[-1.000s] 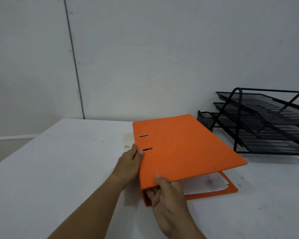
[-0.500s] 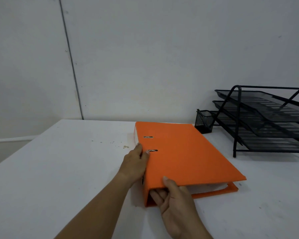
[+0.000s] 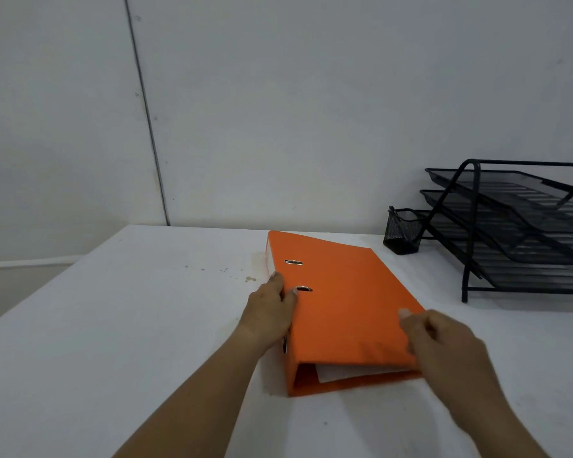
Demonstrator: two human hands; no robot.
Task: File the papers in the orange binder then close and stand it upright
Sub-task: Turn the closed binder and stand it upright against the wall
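Note:
The orange binder (image 3: 344, 309) lies flat and closed on the white table (image 3: 129, 325), with its spine to the left. White papers (image 3: 344, 373) show inside its near end. My left hand (image 3: 268, 312) grips the spine beside the two metal slots, thumb on the cover. At the binder's right near edge is my right hand (image 3: 444, 352), blurred, with the thumb on the cover and the fingers curled at the edge.
A black mesh three-tier letter tray (image 3: 526, 226) stands at the back right, with a small black mesh cup (image 3: 402, 231) to its left. A grey wall runs close behind the table. Small brown specks mark the table left of the binder.
The cover has dropped from half-raised to fully closed. My right hand has moved from the binder's near end to its right edge. The left hand has stayed on the spine.

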